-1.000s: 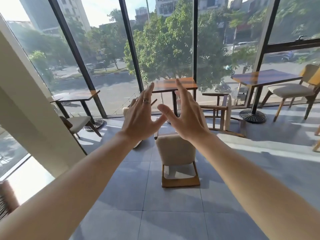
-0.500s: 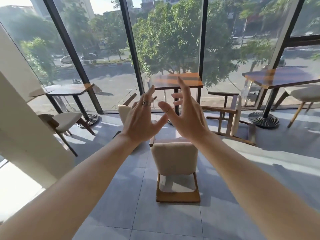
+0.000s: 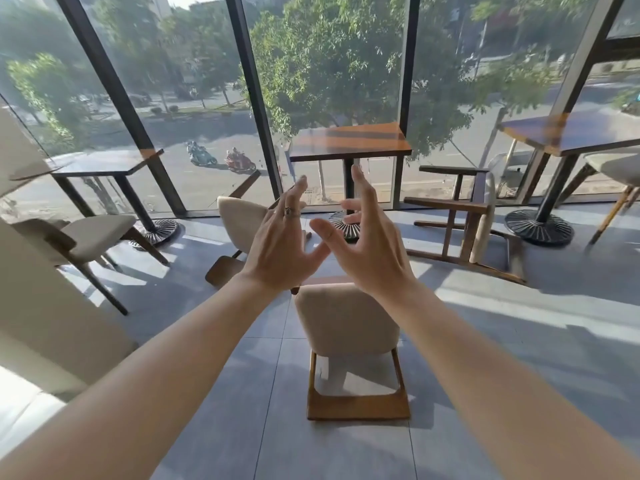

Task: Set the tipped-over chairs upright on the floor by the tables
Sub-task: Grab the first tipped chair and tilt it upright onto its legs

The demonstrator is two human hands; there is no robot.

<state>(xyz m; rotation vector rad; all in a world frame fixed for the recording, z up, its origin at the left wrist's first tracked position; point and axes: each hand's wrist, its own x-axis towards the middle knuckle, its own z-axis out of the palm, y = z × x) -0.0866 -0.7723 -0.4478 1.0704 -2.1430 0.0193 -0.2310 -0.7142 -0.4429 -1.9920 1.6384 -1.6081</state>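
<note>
1. As the person has walked closer, the nearest tipped chair point(image 3: 349, 327) now looks bigger than it did a second ago and lies just below both hands. That likely means the first lift is close, but no chair is picked up yet.
2. The left hand point(image 3: 280, 251) and the right hand point(image 3: 367, 251) are held out in the air above that chair, thumbs almost meeting. The fingers point(image 3: 296, 192) are spread wide and hold nothing.
3. That chair lies on the grey tiled floor point(image 3: 207, 393). Its soft cream pad looks like rough cloth, and its wood frame is a flat brown loop.
4. Just behind it to the left lies a second tipped chair point(image 3: 242, 223) with a rounded cream pad and thin dark legs.
5. Behind it to the right, a third tipped chair point(image 3: 474, 220) lies on its side, mostly bare wood bars.
6. Right behind it stands the middle tabletop point(image 3: 349, 142), smooth shiny orange wood on a black post with a round ribbed foot.
</note>
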